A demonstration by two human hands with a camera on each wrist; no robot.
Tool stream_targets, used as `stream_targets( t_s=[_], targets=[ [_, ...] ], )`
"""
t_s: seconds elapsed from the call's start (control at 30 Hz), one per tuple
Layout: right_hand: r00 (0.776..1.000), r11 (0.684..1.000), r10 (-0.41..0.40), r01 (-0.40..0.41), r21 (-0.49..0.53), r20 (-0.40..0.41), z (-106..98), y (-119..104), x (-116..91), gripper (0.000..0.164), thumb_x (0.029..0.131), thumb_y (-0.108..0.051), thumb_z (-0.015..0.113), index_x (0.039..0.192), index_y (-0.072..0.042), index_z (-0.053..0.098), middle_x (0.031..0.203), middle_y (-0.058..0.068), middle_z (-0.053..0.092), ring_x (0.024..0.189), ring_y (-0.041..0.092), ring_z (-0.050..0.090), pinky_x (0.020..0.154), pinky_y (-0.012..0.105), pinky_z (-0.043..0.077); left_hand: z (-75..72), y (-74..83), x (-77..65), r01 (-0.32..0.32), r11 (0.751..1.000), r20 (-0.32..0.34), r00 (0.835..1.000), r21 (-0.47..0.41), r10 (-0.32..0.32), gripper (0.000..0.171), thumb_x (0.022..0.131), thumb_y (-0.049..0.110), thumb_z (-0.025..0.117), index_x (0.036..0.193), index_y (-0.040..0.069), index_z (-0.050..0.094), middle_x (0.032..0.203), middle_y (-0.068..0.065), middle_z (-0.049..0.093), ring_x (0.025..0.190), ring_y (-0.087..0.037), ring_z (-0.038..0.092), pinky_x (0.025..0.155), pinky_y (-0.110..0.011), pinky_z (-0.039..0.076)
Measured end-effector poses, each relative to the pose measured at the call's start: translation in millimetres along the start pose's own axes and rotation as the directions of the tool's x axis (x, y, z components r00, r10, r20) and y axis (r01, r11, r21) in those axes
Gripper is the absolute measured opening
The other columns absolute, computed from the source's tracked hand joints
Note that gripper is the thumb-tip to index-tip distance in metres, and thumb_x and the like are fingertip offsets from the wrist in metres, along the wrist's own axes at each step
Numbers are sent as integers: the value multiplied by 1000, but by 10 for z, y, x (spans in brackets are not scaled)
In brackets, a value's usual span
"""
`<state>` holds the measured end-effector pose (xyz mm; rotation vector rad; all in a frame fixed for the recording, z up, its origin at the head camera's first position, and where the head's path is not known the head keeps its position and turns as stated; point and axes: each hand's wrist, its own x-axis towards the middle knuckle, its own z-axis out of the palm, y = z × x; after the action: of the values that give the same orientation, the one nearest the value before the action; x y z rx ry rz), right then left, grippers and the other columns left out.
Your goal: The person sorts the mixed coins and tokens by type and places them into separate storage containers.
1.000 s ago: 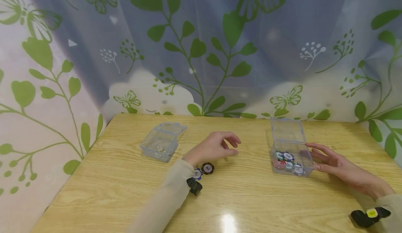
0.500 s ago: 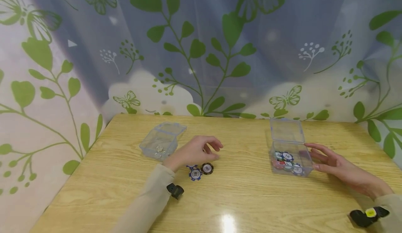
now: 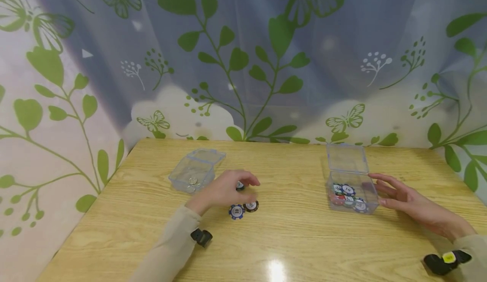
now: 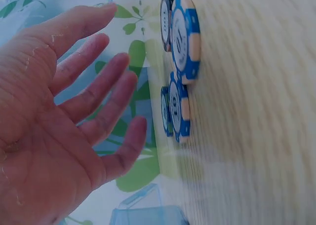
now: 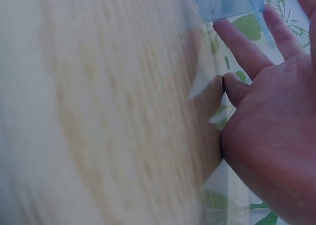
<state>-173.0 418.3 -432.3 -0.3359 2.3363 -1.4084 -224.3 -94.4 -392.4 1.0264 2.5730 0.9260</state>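
My left hand (image 3: 224, 191) hovers over several loose poker chips on the table, fingers loosely bent and holding nothing. A blue chip (image 3: 236, 212) and a black chip (image 3: 251, 206) lie by its thumb; a dark chip (image 3: 239, 185) peeks out between thumb and fingers. In the left wrist view the palm (image 4: 64, 111) faces a blue chip (image 4: 185, 40) and a second blue chip (image 4: 177, 106). My right hand (image 3: 411, 199) rests its fingertips against the right side of a clear plastic box (image 3: 361, 180), which holds several poker chips (image 3: 348, 190).
Left of the left hand stands another clear box (image 3: 182, 174), lid open, with coins (image 3: 193, 181) inside. The right box's lid (image 3: 347, 158) stands raised. Behind the wooden table (image 3: 296, 231) hangs a patterned curtain (image 3: 251, 83).
My left hand has drawn back leftward and down over the loose chips, uncovering the blue one while the hand now partly hides others. My right hand stays at the box.
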Motion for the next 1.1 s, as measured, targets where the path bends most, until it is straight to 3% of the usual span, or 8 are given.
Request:
stream_targets(
  t_s=[0.1, 0.3, 0.43, 0.6, 0.83, 0.9, 0.93, 1.1],
  targets=[
    [1000, 1000, -1, 1, 1, 2, 7, -1, -2, 69, 110, -17, 47, 166, -29, 9, 172, 19, 2, 127, -31, 27, 91, 9, 41, -1, 8, -53, 21, 998, 16, 1000, 55, -22, 36, 91, 27, 78, 124, 16, 71, 128, -3, 68, 121, -26, 62, 102, -46, 50],
    [1000, 1000, -18, 18, 7, 6, 16, 10, -5, 69, 110, -16, 47, 166, -28, 8, 170, -3, 11, 117, -36, 30, 90, 9, 41, 21, 40, -120, 78, 986, 57, 995, 150, -87, 36, 85, 30, 85, 118, 22, 72, 141, -5, 58, 134, -34, 52, 108, -58, 42],
    [1000, 999, -29, 29, -14, 3, 1, 24, -6, 69, 110, -15, 46, 166, -28, 8, 171, 2, 9, 116, -36, 29, 89, 8, 41, 44, 38, -132, 121, 977, 67, 989, 176, -135, 38, 84, 31, 86, 118, 24, 73, 149, -7, 53, 142, -40, 42, 111, -69, 31],
    [1000, 999, -30, 30, -18, 3, -9, 28, -2, 69, 110, -14, 45, 166, -28, 7, 172, 8, 7, 115, -36, 29, 89, 8, 41, 69, 25, -129, 134, 977, 63, 987, 166, -146, 34, 84, 31, 85, 115, 24, 75, 150, -8, 52, 142, -40, 42, 109, -69, 32],
    [1000, 999, -22, 22, -26, 5, -11, 15, -1, 70, 110, -15, 46, 166, -28, 7, 170, 26, 0, 122, -33, 28, 88, 9, 41, 90, 34, -132, 158, 976, 58, 984, 147, -168, 30, 85, 32, 85, 112, 24, 76, 150, -7, 52, 143, -38, 41, 110, -69, 31],
    [1000, 1000, -4, 4, -27, 0, -9, 8, 0, 70, 110, -16, 47, 166, -30, 8, 170, 28, 0, 123, -32, 27, 89, 9, 41, 92, 35, -131, 165, 976, 57, 983, 141, -174, 29, 85, 32, 85, 112, 24, 76, 150, -7, 52, 144, -38, 40, 111, -69, 30],
    [1000, 1000, -5, 5, -26, 3, -12, 3, -1, 70, 110, -16, 47, 166, -29, 7, 169, 30, -1, 132, -27, 25, 89, 9, 41, 92, 35, -130, 166, 976, 58, 983, 139, -176, 29, 85, 32, 85, 111, 24, 76, 150, -7, 52, 144, -38, 40, 112, -69, 30],
    [1000, 1000, 6, -6, -22, 1, 3, -22, 1, 70, 110, -18, 48, 166, -30, 7, 170, 28, 0, 126, -32, 26, 88, 9, 41, 90, 34, -115, 177, 975, 59, 981, 131, -186, 27, 85, 29, 85, 109, 24, 76, 151, -7, 51, 145, -38, 40, 113, -69, 29]
  ],
)
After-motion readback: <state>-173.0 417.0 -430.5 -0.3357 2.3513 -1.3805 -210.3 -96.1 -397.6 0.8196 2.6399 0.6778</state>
